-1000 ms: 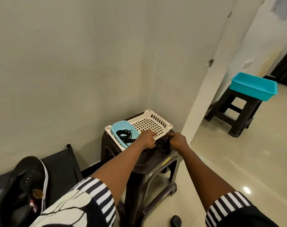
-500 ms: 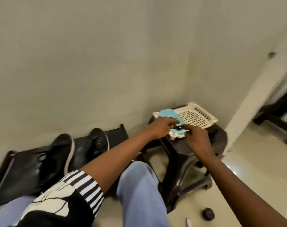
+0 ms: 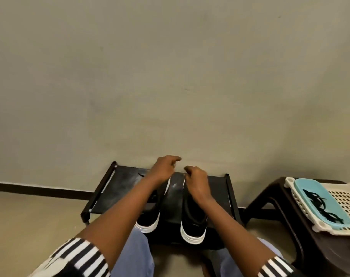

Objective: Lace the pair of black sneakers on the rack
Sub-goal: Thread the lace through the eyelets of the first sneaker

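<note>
Sneakers (image 3: 192,214) sit heel-out on the rack (image 3: 118,188) for lacing; both hands' fingers curl above them, grip unclear.

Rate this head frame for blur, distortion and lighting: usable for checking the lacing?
Head view: soft blur on both hands, left hand and right hand; wide-angle bend along the skirting; black sneakers lose detail against the dark rack; even light, no glare.

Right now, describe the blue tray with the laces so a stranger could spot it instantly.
Look right of the black shoe rack to the dark brown plastic stool. On it sits a cream perforated basket, with the light blue oval tray lying in it. It alone is blue and holds tangled black laces.
</note>
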